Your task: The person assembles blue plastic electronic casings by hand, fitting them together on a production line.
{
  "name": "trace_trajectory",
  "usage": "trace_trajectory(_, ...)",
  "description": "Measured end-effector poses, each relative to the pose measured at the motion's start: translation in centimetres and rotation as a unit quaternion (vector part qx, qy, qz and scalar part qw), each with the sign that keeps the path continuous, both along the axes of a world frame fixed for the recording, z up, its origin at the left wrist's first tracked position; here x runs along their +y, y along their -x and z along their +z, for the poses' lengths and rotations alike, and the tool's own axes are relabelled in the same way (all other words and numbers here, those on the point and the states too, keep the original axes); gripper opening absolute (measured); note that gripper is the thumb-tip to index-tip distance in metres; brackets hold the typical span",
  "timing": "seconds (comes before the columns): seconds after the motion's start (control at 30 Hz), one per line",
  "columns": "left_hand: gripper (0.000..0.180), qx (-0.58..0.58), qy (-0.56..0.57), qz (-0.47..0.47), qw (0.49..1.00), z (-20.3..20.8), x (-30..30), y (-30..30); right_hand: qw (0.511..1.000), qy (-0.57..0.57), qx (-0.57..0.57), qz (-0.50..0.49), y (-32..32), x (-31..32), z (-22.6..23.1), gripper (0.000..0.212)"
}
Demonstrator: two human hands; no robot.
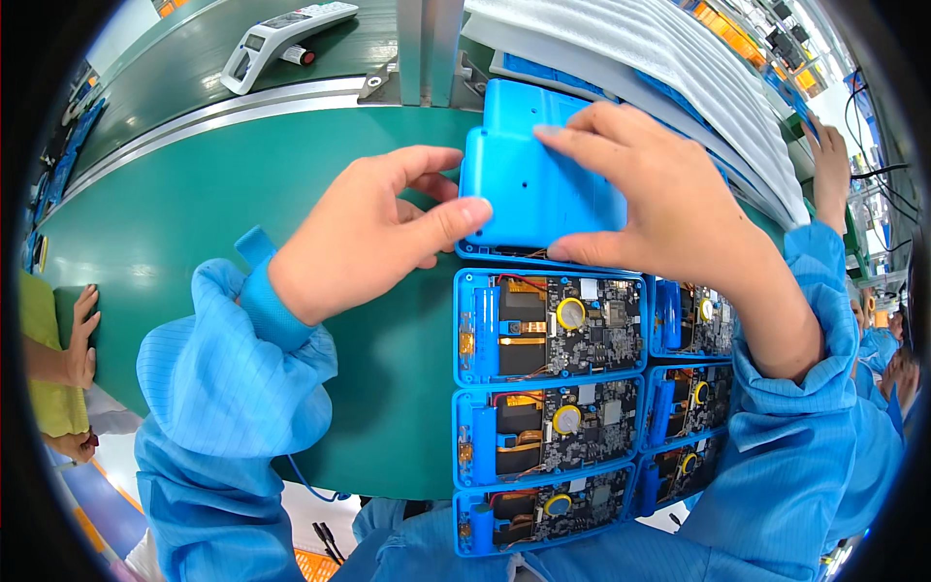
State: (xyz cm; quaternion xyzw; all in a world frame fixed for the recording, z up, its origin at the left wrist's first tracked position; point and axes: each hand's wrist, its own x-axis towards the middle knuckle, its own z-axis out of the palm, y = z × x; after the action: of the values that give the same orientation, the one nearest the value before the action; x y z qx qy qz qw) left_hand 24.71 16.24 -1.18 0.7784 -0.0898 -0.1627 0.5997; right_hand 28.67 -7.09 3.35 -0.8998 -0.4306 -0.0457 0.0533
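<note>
A blue plastic back cover (524, 194) lies over an open blue device case at the top of the near column; the case's lower rim and a few wires show beneath it. My right hand (669, 194) spans the cover from the right, fingertips on its upper part and thumb at its lower edge. At the cover's left side, my left hand (373, 228) has its thumb on the lower corner and its fingers curled by the edge. Below sits an open blue case (645, 325) with a circuit board (616, 339) and a round yellow-rimmed cell (571, 312).
More open cases (545, 432) stand in two columns toward me. White foam sheets (640, 48) are stacked behind the cover, near a metal post (427, 48). A grey handheld device (276, 44) rests on the far-left surface. Other people's hands (82, 339) appear at both sides.
</note>
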Motion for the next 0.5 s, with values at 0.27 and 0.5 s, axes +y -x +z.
trace_trajectory(0.27, 0.020, -0.391, -0.164, 0.002, 0.906, -0.2, -0.9, 0.4, 0.995, -0.018, -0.075, -0.071, -0.3, -1.8, 0.4, 0.062)
trace_trajectory(0.5, 0.010, -0.350, -0.188, -0.046, 0.917, 0.1, -2.3, 0.0, 0.994, 0.012, -0.029, -0.101, 0.8, -2.3, -0.2, 0.065)
